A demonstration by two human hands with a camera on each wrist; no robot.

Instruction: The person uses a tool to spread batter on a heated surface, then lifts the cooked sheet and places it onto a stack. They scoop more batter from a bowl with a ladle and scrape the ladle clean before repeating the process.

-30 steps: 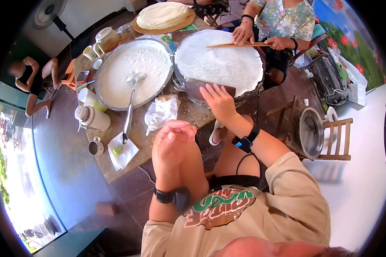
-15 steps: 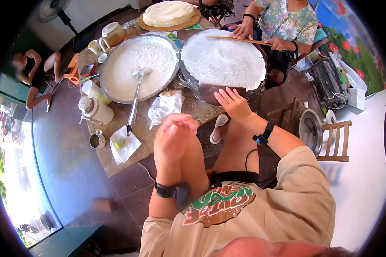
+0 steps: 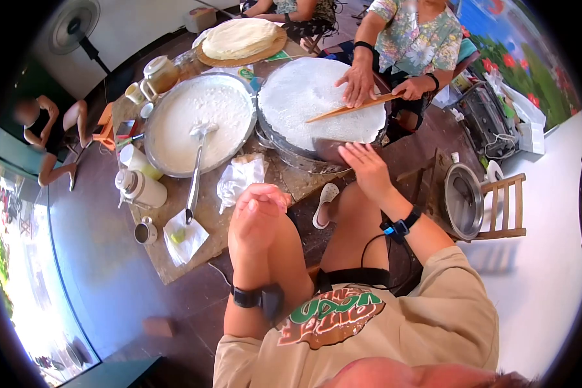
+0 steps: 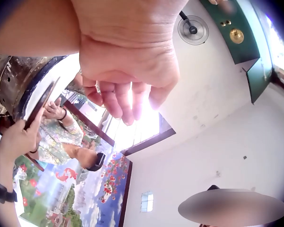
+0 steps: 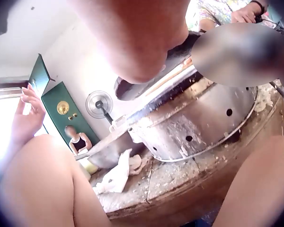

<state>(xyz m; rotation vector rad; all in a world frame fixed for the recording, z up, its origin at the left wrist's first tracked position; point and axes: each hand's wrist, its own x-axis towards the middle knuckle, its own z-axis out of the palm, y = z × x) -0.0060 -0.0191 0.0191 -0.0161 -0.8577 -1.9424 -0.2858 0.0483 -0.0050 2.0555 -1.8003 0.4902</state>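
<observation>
My right hand (image 3: 367, 169) holds a dark, flat scraper board (image 3: 330, 150) at the near edge of the round griddle (image 3: 291, 150), fingers laid along its face and thumb hidden. A thin white sheet of batter (image 3: 304, 97) covers the griddle top. Across from me, another person's hand (image 3: 357, 87) rests over a long wooden stick (image 3: 343, 111) on the sheet, the other hand holding its end. My left hand (image 3: 258, 220) is raised above my knee with nothing in it, fingers loosely bent; the left wrist view shows its fingers (image 4: 125, 101) hanging relaxed.
Left of the griddle stands a wide pan (image 3: 150, 145) of white batter with a long-handled ladle (image 3: 195, 178) in it. Crumpled white paper (image 3: 240, 181), a thermos (image 3: 142, 187), a metal mug (image 3: 145, 231) and a teapot (image 3: 160, 74) share the table. Stacked pale sheets (image 3: 242, 39) lie behind.
My right hand and the scraper have shifted right along the griddle's near edge. The other person's stick has swung from the far side toward the sheet's middle. My left hand stays put.
</observation>
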